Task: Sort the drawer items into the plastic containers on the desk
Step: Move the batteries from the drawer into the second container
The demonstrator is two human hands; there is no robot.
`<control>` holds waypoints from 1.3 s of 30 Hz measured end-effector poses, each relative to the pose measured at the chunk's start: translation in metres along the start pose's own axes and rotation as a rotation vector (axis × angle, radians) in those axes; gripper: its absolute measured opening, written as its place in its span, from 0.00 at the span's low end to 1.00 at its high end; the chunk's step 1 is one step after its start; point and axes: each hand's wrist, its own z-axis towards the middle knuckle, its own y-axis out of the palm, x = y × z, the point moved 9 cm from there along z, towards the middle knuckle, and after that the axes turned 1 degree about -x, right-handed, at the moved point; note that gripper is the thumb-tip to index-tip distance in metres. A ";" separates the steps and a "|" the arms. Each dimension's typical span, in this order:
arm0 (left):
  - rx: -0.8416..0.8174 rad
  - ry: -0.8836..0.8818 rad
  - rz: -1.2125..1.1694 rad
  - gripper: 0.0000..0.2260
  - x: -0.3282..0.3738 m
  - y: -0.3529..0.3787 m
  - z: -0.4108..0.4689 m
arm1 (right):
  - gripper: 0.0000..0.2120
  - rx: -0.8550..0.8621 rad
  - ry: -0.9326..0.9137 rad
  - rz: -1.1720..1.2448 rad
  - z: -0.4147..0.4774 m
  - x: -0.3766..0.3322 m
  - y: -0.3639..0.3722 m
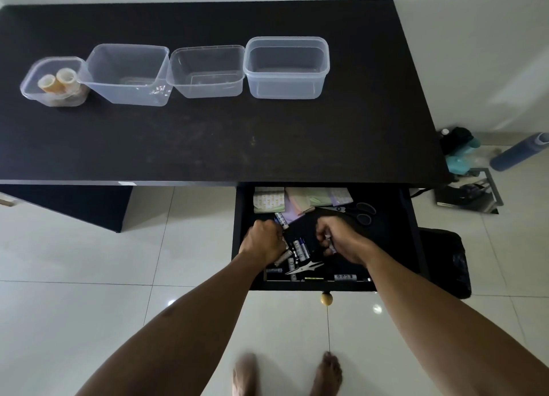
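Note:
The black drawer (410,232) stands pulled out under the desk's right end. Both my hands are inside it. My left hand (263,241) is closed around several batteries, one sticking out below the fist. My right hand (338,239) is closed on batteries too, their ends showing between the fingers. Loose batteries (300,248) lie between the hands, with small pliers (306,267) in front. Scissors (358,211), sticky notes (309,198) and plasters (267,201) lie at the drawer's back. Four clear plastic containers line the desk; the leftmost (32,81) holds tape rolls (56,79).
The other containers are a tall tub (127,51), a lower tub (205,51) and a lidless round-cornered box (286,41) on the black desk (208,140). A black bag (445,259) sits right of the drawer. Bottles and clutter (463,152) lie on the tiled floor.

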 end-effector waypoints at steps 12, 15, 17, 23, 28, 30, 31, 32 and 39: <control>-0.129 0.056 0.148 0.10 0.009 0.009 -0.012 | 0.14 0.161 -0.387 -1.051 -0.001 -0.023 0.039; -0.140 0.057 0.230 0.14 0.010 0.013 -0.011 | 0.18 0.184 -0.397 -1.138 0.001 -0.027 0.044; -0.152 0.045 0.264 0.13 0.008 0.016 -0.008 | 0.19 0.167 -0.394 -1.150 0.003 -0.025 0.048; -0.185 0.032 0.280 0.15 0.003 0.026 -0.001 | 0.21 0.139 -0.420 -1.213 0.004 -0.025 0.059; -0.170 -0.003 0.182 0.18 -0.004 0.026 0.004 | 0.22 0.171 -0.412 -1.225 0.007 -0.028 0.057; -0.140 -0.029 0.120 0.20 -0.006 0.023 0.006 | 0.21 0.177 -0.392 -1.167 0.009 -0.027 0.052; -0.133 -0.049 0.089 0.21 -0.006 0.022 0.007 | 0.21 0.177 -0.381 -1.124 0.009 -0.027 0.050; -0.132 -0.066 0.063 0.22 -0.008 0.021 0.008 | 0.20 0.178 -0.366 -1.069 0.011 -0.026 0.047; -0.169 -0.135 -0.166 0.21 -0.011 0.024 0.014 | 0.06 0.130 -0.255 -0.436 0.010 -0.016 0.026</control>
